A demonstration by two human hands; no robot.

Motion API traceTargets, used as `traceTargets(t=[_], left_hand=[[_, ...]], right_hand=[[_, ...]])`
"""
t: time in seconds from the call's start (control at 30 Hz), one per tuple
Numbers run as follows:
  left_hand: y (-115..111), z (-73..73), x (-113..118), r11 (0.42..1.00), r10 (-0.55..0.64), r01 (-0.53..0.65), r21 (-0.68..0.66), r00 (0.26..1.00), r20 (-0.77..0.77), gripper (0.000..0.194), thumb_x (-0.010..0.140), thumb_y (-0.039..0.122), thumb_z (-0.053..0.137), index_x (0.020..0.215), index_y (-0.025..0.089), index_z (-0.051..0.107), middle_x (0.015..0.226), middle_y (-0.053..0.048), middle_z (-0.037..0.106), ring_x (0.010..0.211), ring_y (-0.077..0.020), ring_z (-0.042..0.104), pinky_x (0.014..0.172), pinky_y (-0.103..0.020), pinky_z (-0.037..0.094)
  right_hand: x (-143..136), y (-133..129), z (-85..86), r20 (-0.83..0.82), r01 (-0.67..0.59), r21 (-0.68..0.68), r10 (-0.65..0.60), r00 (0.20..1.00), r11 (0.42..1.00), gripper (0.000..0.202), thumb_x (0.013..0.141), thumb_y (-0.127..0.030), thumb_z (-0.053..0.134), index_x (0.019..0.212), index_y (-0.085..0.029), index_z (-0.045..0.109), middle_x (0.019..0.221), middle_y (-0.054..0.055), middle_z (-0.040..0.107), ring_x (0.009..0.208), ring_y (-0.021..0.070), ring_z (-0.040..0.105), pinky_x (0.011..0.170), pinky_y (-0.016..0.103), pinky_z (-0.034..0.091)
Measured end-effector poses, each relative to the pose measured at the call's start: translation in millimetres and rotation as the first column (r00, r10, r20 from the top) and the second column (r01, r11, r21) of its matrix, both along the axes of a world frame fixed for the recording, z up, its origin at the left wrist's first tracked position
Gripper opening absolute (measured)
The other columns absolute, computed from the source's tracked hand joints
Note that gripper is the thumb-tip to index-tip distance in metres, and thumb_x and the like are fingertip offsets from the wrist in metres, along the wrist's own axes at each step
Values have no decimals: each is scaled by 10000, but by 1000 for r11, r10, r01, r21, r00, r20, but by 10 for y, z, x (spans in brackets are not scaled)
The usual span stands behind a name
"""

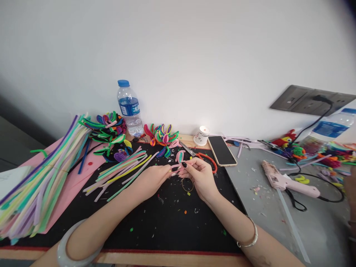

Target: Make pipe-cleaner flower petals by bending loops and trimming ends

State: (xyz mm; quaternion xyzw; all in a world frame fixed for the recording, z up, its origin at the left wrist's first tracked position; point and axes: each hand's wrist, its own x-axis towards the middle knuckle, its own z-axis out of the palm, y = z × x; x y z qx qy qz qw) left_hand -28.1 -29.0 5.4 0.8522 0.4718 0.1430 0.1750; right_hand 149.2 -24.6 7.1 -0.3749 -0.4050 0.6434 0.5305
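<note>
Above the middle of the black mat (172,222), my two hands meet on a pink pipe cleaner (175,168) bent into a loop. My left hand (155,180) pinches one side of it. With thumb and forefinger, my right hand (200,177) grips the other side. Just beyond the fingers is a looped piece of pink and mint pipe cleaner (180,156); whether it joins the held one I cannot tell. A thin ring (187,184) shows on the mat below my fingers. Scissors with orange handles (208,160) lie behind my right hand.
Bundled pipe cleaners (47,181) fill the left, with loose cut ones (122,172) nearer. Behind stand colourful pipe-cleaner pieces (161,137), a water bottle (129,109), and a paper cup (201,136) near a phone (222,150). A corded glue gun (290,181) lies right, near another person's arm (350,196).
</note>
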Motion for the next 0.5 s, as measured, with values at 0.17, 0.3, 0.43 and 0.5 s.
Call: traceTargets(t=[0.17,0.3,0.43,0.5], left_hand=[[-9,24,21,1000,29,-29,10,994,-102,301,940,325,263,852,174,508,767,-63,641,670,-195,607,542,-251,338],[-17,45,38,997,64,-57,43,983,-173,270,937,310,273,860,174,493,717,-65,636,607,-204,601,489,-251,293],[-16,43,30,997,50,-40,69,988,-143,258,931,297,293,820,183,495,703,-53,627,593,-190,592,490,-251,282],[-15,40,24,998,39,-31,61,991,-129,248,927,288,306,800,188,496,708,-46,625,595,-179,584,499,-252,286]], right_hand=[[13,8,16,23,-5,-16,5,1000,1000,194,672,-277,726,720,-145,592,591,16,672,505,117,636,517,215,546],[28,21,11,30,-24,-7,24,999,1000,199,673,-286,725,720,-144,594,581,6,662,505,106,629,516,195,531],[36,30,-3,25,-35,-4,35,999,999,193,681,-281,718,741,-141,599,584,6,658,514,107,631,525,198,532],[39,32,-5,20,-39,-5,39,999,999,202,678,-291,719,742,-142,599,593,10,661,517,110,632,526,206,534]])
